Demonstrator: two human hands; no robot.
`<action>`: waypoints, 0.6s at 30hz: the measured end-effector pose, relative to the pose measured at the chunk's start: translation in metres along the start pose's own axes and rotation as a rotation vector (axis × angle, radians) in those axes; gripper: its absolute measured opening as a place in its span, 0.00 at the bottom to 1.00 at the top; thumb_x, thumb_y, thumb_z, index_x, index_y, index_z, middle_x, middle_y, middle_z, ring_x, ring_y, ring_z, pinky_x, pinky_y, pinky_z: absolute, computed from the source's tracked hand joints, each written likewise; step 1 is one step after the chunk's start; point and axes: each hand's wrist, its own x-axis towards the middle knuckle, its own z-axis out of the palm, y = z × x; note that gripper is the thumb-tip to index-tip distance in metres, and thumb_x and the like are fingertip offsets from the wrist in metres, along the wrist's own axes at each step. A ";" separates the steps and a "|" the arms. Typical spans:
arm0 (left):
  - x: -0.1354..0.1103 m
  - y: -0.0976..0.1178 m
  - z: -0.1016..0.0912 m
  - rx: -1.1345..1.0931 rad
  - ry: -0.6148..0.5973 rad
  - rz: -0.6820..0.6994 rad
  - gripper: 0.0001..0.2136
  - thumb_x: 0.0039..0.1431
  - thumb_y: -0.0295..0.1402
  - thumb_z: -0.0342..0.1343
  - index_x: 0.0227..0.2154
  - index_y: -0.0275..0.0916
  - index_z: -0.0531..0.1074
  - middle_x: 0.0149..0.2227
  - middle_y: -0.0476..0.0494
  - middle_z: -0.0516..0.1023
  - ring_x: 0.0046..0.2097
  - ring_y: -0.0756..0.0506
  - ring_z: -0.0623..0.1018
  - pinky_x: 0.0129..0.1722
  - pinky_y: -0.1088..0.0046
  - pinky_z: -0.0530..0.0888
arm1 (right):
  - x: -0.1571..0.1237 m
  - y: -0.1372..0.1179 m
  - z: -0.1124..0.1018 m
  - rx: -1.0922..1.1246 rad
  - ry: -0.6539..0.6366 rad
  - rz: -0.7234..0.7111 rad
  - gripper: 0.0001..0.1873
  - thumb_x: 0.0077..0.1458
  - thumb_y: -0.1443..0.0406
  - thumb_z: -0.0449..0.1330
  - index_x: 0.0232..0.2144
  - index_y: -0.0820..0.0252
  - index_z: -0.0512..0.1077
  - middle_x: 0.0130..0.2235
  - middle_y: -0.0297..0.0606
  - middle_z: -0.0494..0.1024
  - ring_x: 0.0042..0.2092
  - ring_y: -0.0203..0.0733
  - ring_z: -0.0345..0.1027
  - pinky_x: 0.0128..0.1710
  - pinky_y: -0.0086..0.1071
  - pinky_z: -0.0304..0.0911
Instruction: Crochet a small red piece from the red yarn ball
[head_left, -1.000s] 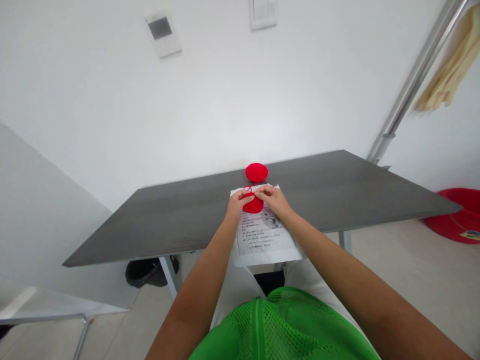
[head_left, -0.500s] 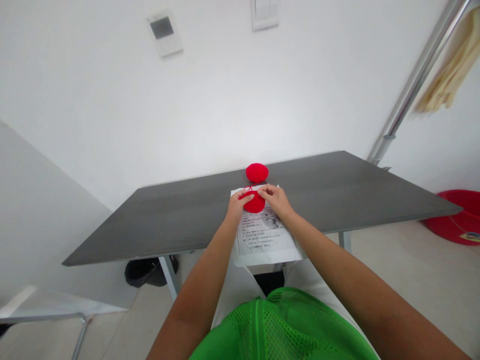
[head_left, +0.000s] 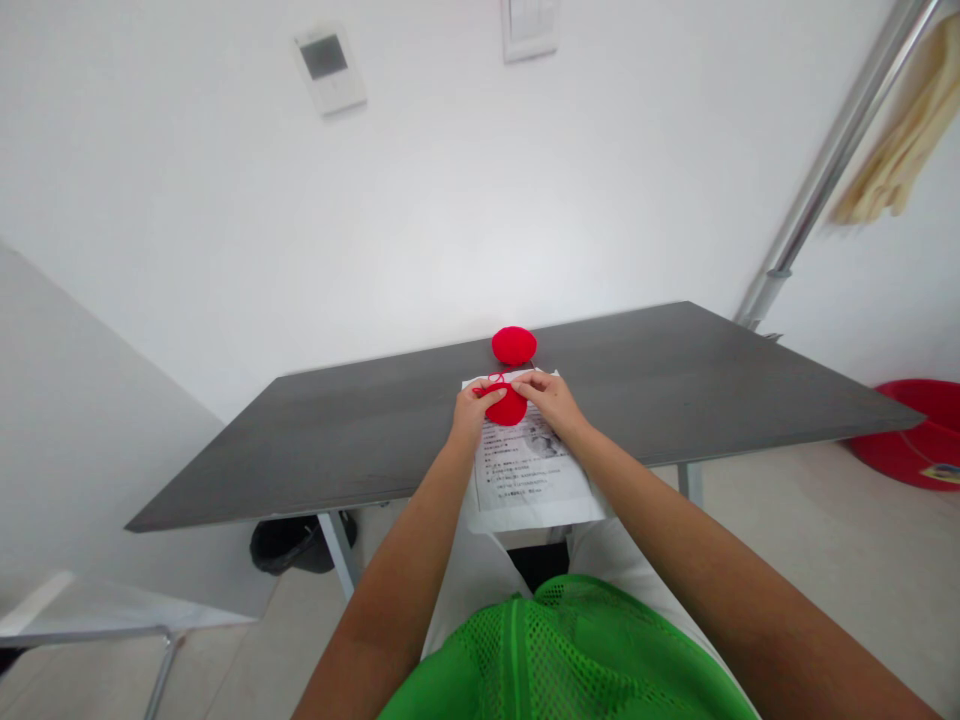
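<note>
A round red crochet piece [head_left: 507, 408] is held between my two hands above a printed sheet. My left hand [head_left: 472, 405] pinches its left side, thumb on top. At its upper right edge, the thumb and fingers of my right hand [head_left: 546, 394] close on the same piece. A loose loop of red yarn [head_left: 496, 377] lies just beyond it. Farther back sits a red yarn ball [head_left: 514, 345]. A thin dark tip shows just beyond my right fingers, too small to name. The printed sheet [head_left: 517, 490] lies beneath, overhanging the table's front edge.
The dark grey table [head_left: 360, 430] stands against a white wall. A black bin [head_left: 289, 545] is under its left side, and a red basin [head_left: 900, 450] is on the floor at right. A metal pole [head_left: 847, 150] and pale gloves [head_left: 900, 150] are at the right.
The red crochet piece has shifted slightly left and turned a little in my fingers. Both hands keep their grip; the yarn ball and sheet stay in place.
</note>
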 end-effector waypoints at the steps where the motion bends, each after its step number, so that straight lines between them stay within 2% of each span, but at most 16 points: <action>1: 0.000 0.000 0.000 0.004 0.001 0.003 0.12 0.33 0.34 0.67 0.21 0.37 0.71 0.21 0.51 0.74 0.25 0.51 0.70 0.29 0.74 0.65 | 0.000 0.000 0.000 0.001 0.001 0.000 0.12 0.43 0.57 0.63 0.24 0.60 0.74 0.25 0.33 0.74 0.29 0.38 0.64 0.35 0.34 0.60; 9: 0.001 -0.002 -0.001 0.011 -0.020 0.007 0.13 0.32 0.34 0.68 0.20 0.37 0.70 0.21 0.53 0.72 0.25 0.52 0.69 0.29 0.75 0.65 | 0.001 0.004 -0.003 -0.006 -0.023 0.025 0.10 0.43 0.58 0.61 0.22 0.59 0.72 0.23 0.30 0.70 0.28 0.36 0.62 0.33 0.33 0.58; 18: 0.000 0.000 -0.002 0.013 -0.013 0.018 0.11 0.34 0.33 0.67 0.22 0.37 0.71 0.22 0.52 0.73 0.26 0.52 0.70 0.30 0.75 0.66 | -0.001 0.000 0.000 0.020 -0.019 0.006 0.11 0.43 0.57 0.62 0.25 0.59 0.74 0.26 0.33 0.74 0.30 0.38 0.65 0.36 0.34 0.60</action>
